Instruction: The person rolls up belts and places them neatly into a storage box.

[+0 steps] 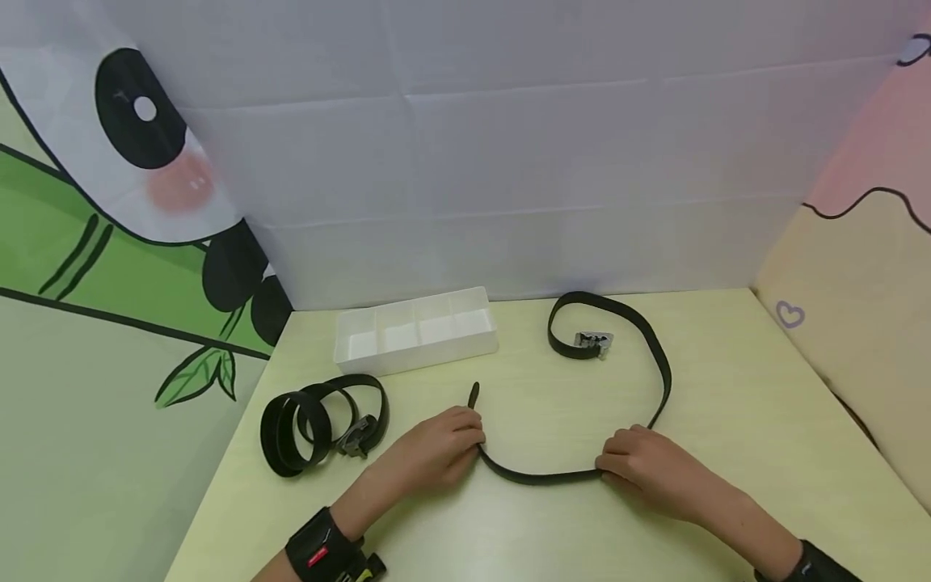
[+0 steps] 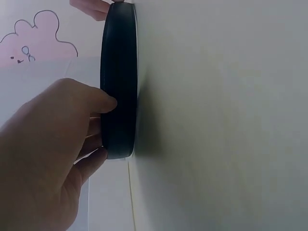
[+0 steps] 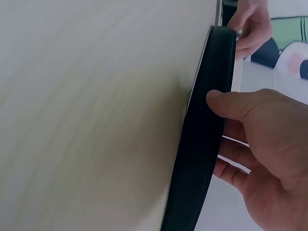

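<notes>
A black belt [image 1: 538,478] stands on its edge on the table, curving in a wide loop from the left hand to its silver buckle [image 1: 595,343] at the back right. My left hand [image 1: 436,449] pinches it near the free tip, which pokes up past the fingers. Farther along the strap, my right hand [image 1: 650,473] pinches it too. In the left wrist view the thumb [image 2: 107,102] lies on one face of the strap, with fingers behind. The right wrist view has the thumb [image 3: 219,102] pressed on the strap in the same way.
On the left lies a second black belt [image 1: 294,432], loosely coiled, with its buckle [image 1: 356,436] beside the coil. A white tray [image 1: 436,356] with several compartments stands at the back of the pale table [image 1: 727,388]. Behind it hangs a light cloth wall [image 1: 509,162].
</notes>
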`<state>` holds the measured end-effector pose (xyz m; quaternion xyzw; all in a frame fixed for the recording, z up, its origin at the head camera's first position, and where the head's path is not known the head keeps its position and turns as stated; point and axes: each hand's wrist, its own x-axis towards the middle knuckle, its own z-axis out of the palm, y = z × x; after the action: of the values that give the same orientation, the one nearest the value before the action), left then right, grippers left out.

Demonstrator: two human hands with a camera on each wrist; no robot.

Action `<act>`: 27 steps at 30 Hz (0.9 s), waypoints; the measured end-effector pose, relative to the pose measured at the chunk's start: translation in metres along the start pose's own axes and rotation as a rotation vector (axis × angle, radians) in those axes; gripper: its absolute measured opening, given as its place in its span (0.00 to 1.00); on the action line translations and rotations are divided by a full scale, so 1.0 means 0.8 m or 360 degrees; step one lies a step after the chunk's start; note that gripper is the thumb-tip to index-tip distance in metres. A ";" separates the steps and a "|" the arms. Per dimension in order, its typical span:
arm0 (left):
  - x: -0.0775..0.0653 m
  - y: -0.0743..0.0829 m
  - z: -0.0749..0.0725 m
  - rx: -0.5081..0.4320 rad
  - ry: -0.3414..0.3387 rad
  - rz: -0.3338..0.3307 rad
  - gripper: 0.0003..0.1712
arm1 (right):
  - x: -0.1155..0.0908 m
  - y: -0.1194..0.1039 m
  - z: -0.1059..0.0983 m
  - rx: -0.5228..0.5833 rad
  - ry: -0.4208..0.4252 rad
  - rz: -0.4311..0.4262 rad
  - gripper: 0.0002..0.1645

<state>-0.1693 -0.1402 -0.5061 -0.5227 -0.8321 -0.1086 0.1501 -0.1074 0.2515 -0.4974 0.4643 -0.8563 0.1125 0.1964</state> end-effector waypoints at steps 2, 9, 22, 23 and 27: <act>-0.013 0.001 -0.005 0.0005 0.0012 -0.0021 0.05 | 0.008 -0.010 0.004 -0.0003 -0.0001 -0.0054 0.18; -0.043 0.009 -0.018 -0.0060 -0.0003 -0.0155 0.11 | 0.027 -0.035 0.012 0.0017 -0.0021 -0.0213 0.19; 0.007 0.017 -0.012 -0.0044 0.0194 -0.0811 0.23 | 0.030 -0.040 0.017 0.0026 -0.0029 -0.0199 0.17; 0.011 0.016 -0.011 -0.0070 0.0192 -0.0903 0.24 | 0.031 -0.041 0.017 0.0025 -0.0023 -0.0201 0.17; 0.023 0.010 -0.007 -0.0247 0.0183 -0.1128 0.17 | 0.030 -0.041 0.018 0.0024 -0.0006 -0.0201 0.18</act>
<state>-0.1692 -0.1232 -0.4941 -0.2050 -0.9410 -0.2459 0.1098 -0.0952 0.2099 -0.4994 0.5189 -0.8249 0.1054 0.1978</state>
